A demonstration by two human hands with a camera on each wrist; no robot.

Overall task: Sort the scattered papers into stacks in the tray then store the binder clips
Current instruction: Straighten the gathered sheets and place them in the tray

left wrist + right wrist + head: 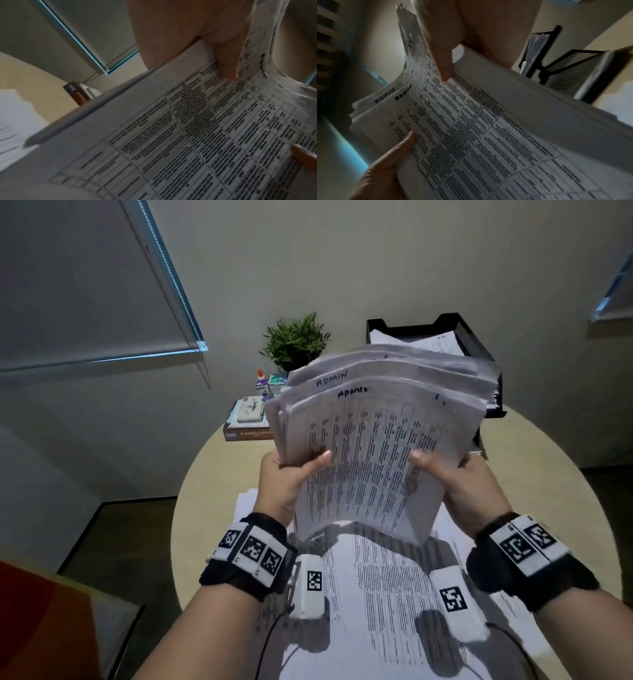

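A thick bundle of printed sheets (373,446), some marked ADMIN at the top, is held upright above the table. My left hand (291,477) grips its left edge, thumb on the front page. My right hand (455,477) grips the right edge the same way. The left wrist view shows the left thumb (226,63) pressing on the table-printed bundle (188,135). In the right wrist view the right thumb (443,65) lies on the bundle (479,121), and the left hand (385,169) holds the far edge. A black stacked paper tray (479,344) stands behind. No binder clips show.
More printed papers (387,604) lie spread on the round beige table (212,474) below my hands. A potted plant (296,340), a book stack (248,422) and small items sit at the back left. A window blind (85,285) hangs at the left.
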